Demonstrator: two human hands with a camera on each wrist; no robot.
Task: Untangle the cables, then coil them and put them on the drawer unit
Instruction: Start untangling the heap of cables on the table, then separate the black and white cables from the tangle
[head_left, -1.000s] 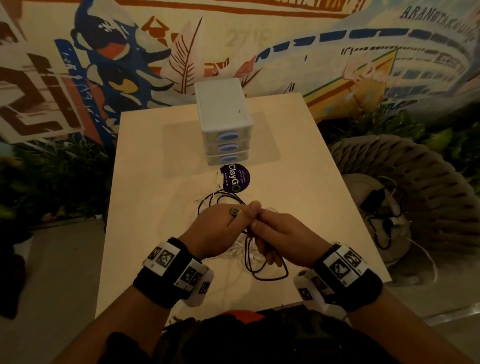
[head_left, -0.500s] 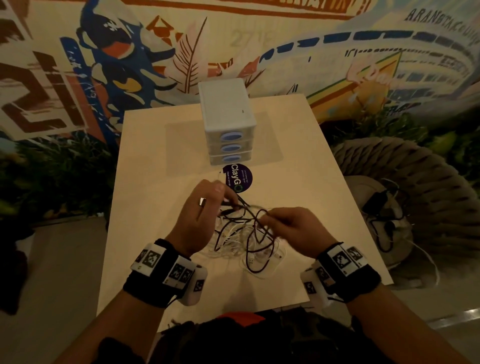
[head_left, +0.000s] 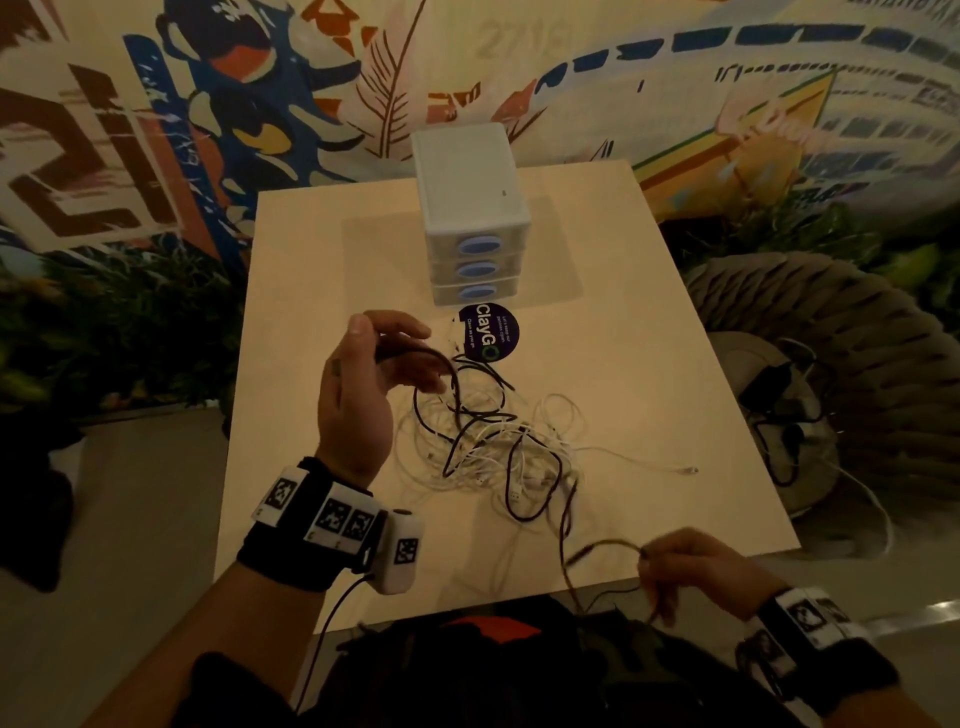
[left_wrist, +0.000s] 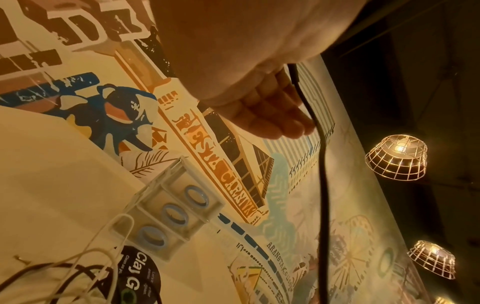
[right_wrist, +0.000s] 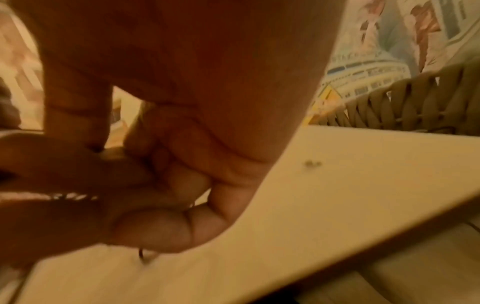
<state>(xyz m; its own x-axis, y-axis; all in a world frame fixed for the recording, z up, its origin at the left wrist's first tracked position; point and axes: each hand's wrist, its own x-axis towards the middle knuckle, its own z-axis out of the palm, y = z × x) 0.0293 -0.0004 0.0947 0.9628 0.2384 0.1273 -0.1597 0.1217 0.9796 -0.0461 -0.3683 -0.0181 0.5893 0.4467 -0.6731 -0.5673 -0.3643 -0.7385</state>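
Observation:
A tangle of white cables (head_left: 524, 441) and a black cable (head_left: 457, 410) lies mid-table. My left hand (head_left: 384, 353) is raised above the table's left side and pinches one end of the black cable (left_wrist: 322, 164), which hangs down into the heap. My right hand (head_left: 691, 566) is at the near right edge, fingers curled, gripping another stretch of the black cable (head_left: 597, 551), blurred by motion. In the right wrist view the right hand (right_wrist: 155, 185) shows tightly curled fingers. The white drawer unit (head_left: 470, 208) with blue handles stands at the far middle; its top is bare.
A round dark sticker (head_left: 488, 332) lies on the table (head_left: 649, 338) just before the drawer unit (left_wrist: 171, 214). A woven chair (head_left: 831, 374) with dark cables on its seat stands right of the table. A painted wall rises behind. Wire-cage lamps (left_wrist: 397, 158) hang overhead.
My hands, together over the heap a second ago, have drawn apart: the left rose toward the far left, the right pulled back to the near right edge, stretching the black cable out.

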